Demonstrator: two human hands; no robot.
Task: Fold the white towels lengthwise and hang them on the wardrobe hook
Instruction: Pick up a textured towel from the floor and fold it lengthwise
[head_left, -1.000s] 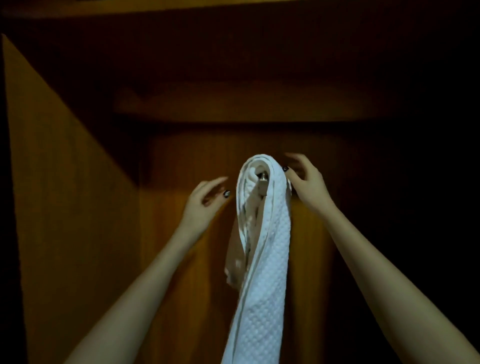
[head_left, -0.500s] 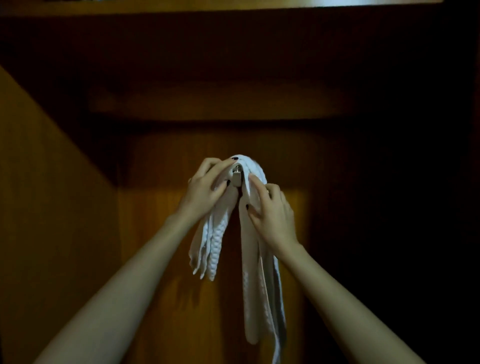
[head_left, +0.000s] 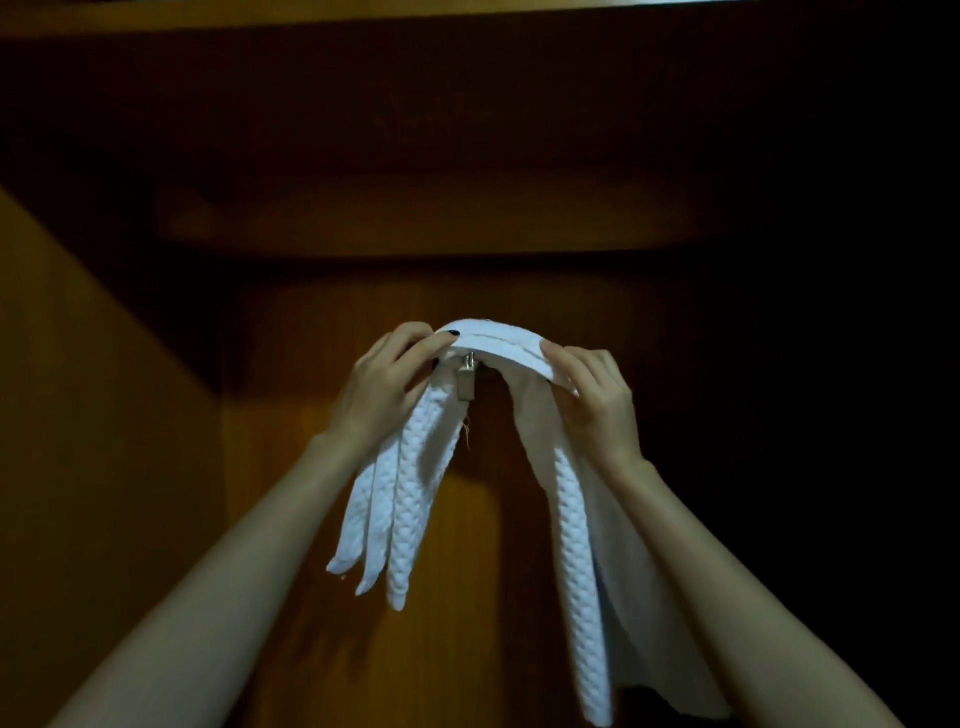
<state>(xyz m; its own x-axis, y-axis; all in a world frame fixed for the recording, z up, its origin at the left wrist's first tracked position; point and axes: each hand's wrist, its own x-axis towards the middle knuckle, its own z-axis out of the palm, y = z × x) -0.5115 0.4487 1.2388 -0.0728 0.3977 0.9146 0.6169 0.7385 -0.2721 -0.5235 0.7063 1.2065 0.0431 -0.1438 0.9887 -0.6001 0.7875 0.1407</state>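
A folded white towel (head_left: 410, 499) with a woven texture drapes over a small metal hook (head_left: 466, 382) on the wardrobe's back panel. Its shorter end hangs on the left and a longer end (head_left: 576, 571) hangs on the right. My left hand (head_left: 387, 387) pinches the top fold just left of the hook. My right hand (head_left: 592, 400) grips the top fold to the right of the hook. The two hands spread the towel's arch wide above the hook.
A dim wooden wardrobe interior surrounds the towel: a side wall (head_left: 93, 415) on the left, a shelf (head_left: 415, 213) above the hook, and the back panel (head_left: 322, 597) behind. The right side is dark.
Both hands moved from just beside the hook onto the towel's top fold and pulled it apart sideways. The towel's two hanging ends now lie wider apart.
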